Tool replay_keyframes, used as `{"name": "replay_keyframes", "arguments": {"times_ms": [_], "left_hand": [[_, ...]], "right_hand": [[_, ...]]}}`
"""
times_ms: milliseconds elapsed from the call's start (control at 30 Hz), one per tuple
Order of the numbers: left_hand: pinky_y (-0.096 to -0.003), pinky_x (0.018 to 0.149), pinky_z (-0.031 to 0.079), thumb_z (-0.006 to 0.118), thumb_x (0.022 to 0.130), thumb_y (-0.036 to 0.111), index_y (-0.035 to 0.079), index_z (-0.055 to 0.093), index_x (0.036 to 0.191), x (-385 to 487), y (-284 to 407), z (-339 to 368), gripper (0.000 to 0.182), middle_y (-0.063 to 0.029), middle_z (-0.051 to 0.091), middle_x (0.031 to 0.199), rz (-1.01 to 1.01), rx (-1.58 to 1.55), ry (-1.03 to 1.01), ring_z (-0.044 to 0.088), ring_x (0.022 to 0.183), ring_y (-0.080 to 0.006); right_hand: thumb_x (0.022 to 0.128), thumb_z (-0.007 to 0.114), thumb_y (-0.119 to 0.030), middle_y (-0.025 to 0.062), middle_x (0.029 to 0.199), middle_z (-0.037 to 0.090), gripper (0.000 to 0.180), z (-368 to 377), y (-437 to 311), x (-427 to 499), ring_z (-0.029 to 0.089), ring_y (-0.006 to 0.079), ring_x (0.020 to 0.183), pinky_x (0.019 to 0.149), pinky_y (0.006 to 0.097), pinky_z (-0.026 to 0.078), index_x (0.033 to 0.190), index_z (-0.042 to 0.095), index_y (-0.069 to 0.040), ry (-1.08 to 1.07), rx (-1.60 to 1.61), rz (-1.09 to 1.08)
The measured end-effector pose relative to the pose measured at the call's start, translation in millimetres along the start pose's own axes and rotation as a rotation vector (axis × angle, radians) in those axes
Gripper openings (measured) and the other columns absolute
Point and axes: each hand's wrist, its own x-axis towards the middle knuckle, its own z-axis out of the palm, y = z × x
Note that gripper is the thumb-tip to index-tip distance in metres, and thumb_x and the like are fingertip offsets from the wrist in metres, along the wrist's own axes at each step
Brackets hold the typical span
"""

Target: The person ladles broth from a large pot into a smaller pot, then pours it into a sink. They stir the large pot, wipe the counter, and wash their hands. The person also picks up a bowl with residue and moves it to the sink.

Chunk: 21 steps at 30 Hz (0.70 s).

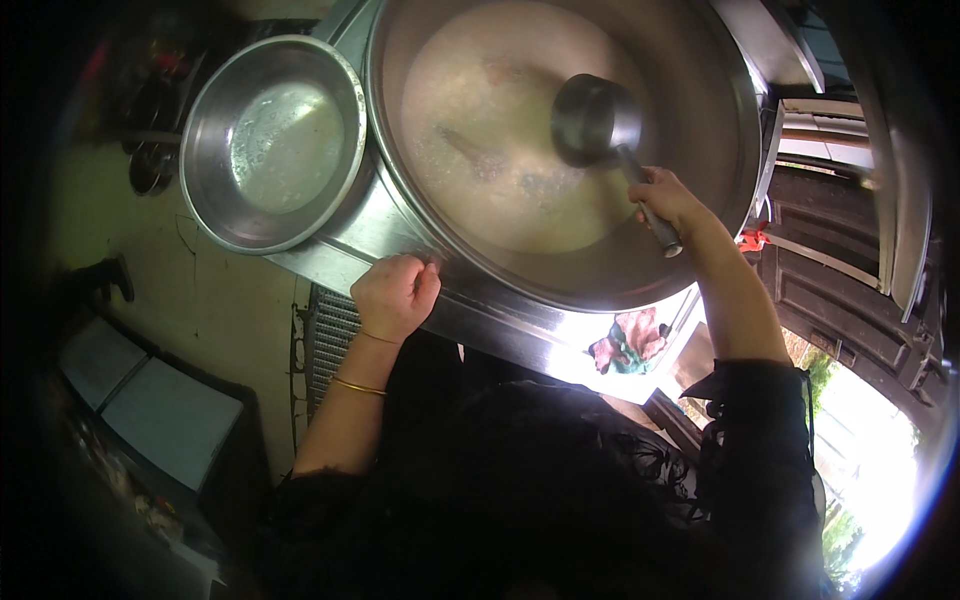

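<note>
My right hand (pixel 664 195) grips the handle of a metal ladle (pixel 596 120) with a deep round bowl. The bowl is over a large metal stockpot (pixel 690 247), inside its rim; what it contains is hidden. Cloudy, pale broth (pixel 480 187) fills part of the pot, with bubbles and darker, blurred pieces at its surface. Curled into a fist, my left hand (pixel 396 295) is at the front edge of the steel counter (pixel 360 217), below the pot's left side. Nothing shows in that fist.
Left of the pot, a wide steel basin (pixel 196 161) overhangs the counter and has a wet sheen inside. A crumpled pink and green cloth (pixel 634 341) lies at the right front. A metal floor grate (pixel 334 337) and a lidded box (pixel 172 420) are at the left.
</note>
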Motion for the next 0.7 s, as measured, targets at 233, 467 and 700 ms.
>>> {"name": "replay_keyframes", "arguments": {"times_ms": [233, 467, 700], "left_hand": [[-0.0359, 0.046, 0.046, 0.074, 0.077, 0.020, 0.015, 0.056, 0.067, -1, -2, 3, 0.021, -0.0019, 0.057, 0.062, 0.018, -0.004, 0.026, 0.058, 0.055, -0.0239], [-0.0358, 0.046, 0.046, 0.074, 0.076, 0.019, 0.015, 0.056, 0.067, -3, -3, 4, 0.021, -0.0024, 0.058, 0.063, 0.041, 0.000, 0.026, 0.057, 0.055, -0.0241], [-0.0363, 0.046, 0.045, 0.074, 0.075, 0.017, 0.014, 0.055, 0.068, -1, -2, 3, 0.021, -0.0029, 0.057, 0.063, 0.047, -0.030, 0.031, 0.057, 0.055, -0.0244]], "right_hand": [[0.083, 0.067, -0.015, 0.0099, 0.077, 0.064, 0.034, 9, -11, 2, 0.063, 0.0181, 0.059, 0.054, 0.0355, 0.050, 0.112, 0.063, 0.002, 0.010, -0.012, 0.023], [0.083, 0.068, -0.017, 0.0095, 0.077, 0.064, 0.035, 8, -18, -10, 0.061, 0.0175, 0.059, 0.054, 0.0350, 0.049, 0.113, 0.064, 0.001, -0.004, 0.020, -0.001], [0.081, 0.063, -0.011, 0.0055, 0.074, 0.056, 0.036, 15, -15, 0, 0.058, 0.0129, 0.052, 0.045, 0.0294, 0.046, 0.114, 0.057, 0.003, -0.019, 0.018, -0.007]]}}
